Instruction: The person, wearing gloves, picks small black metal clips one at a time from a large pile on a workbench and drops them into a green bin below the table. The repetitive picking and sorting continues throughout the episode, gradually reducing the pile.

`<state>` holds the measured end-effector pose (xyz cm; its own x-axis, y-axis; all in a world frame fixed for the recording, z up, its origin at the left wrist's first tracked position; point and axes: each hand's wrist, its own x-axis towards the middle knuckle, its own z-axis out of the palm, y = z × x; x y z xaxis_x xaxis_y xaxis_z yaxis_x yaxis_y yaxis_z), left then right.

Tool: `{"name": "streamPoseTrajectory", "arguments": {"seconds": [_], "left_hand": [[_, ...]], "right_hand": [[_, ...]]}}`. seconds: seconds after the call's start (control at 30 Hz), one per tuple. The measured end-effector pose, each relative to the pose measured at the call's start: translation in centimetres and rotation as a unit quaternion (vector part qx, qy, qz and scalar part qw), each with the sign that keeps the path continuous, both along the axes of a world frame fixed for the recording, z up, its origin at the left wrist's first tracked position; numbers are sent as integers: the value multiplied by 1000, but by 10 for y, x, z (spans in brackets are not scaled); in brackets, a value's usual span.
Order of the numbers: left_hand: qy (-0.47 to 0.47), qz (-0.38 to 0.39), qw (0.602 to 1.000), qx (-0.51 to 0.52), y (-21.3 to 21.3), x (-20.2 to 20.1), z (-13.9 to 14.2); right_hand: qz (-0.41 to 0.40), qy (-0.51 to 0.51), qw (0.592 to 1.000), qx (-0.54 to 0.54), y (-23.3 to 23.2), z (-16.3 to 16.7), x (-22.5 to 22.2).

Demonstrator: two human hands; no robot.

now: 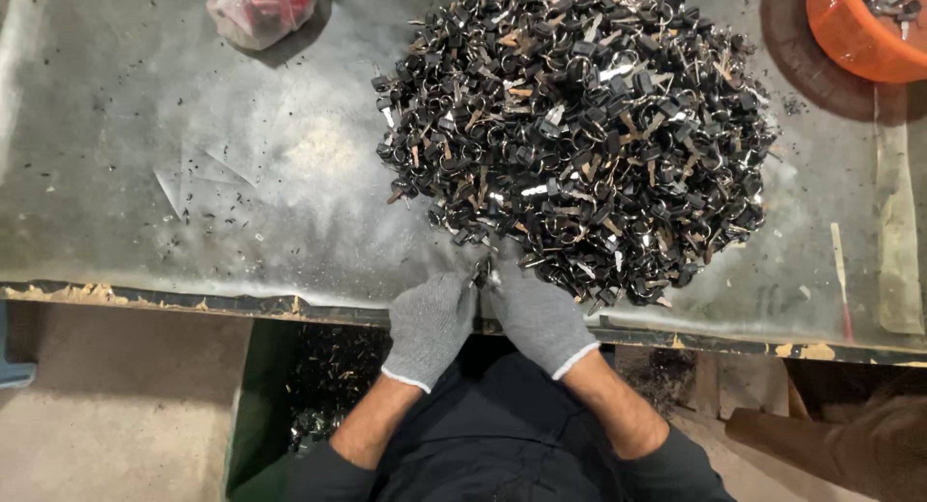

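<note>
Both gloved hands meet at the near edge of the counter (145, 241), directly below the large pile of small black parts (579, 135). The left hand (430, 323) and right hand (541, 319) have their fingertips drawn together on one small piece (483, 270) pulled from the pile's near fringe; the grip of each hand is pinched on that piece, though its exact shape is too small to make out. To work the piece well, keep it pinched close to the fingertips, over the counter rather than past its edge, since a dark bin (319, 386) of scrap lies below. Draw only from the near fringe so the heap does not slide. An orange tub (850, 39) stands at the far right, a red-and-white bag (261, 10) at the far left.
</note>
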<state>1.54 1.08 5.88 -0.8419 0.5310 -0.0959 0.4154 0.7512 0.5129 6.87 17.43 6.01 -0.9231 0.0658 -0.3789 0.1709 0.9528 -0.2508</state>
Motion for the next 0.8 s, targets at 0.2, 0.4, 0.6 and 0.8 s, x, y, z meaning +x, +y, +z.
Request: {"name": "streamPoseTrajectory", "arguments": {"seconds": [0.2, 0.4, 0.6, 0.8], "left_hand": [[-11, -5, 1000, 20, -19, 0, 10], [166, -123, 963, 175, -6, -36, -4], [5, -118, 990, 80, 6, -43, -2], [-31, 15, 998, 46, 4, -23, -13]], "right_hand": [[-33, 9, 997, -74, -3, 5, 26], [-24, 60, 992, -109, -15, 9, 21], [112, 182, 977, -4, -21, 9, 15], [-119, -10, 993, -4, -16, 8, 16]]}}
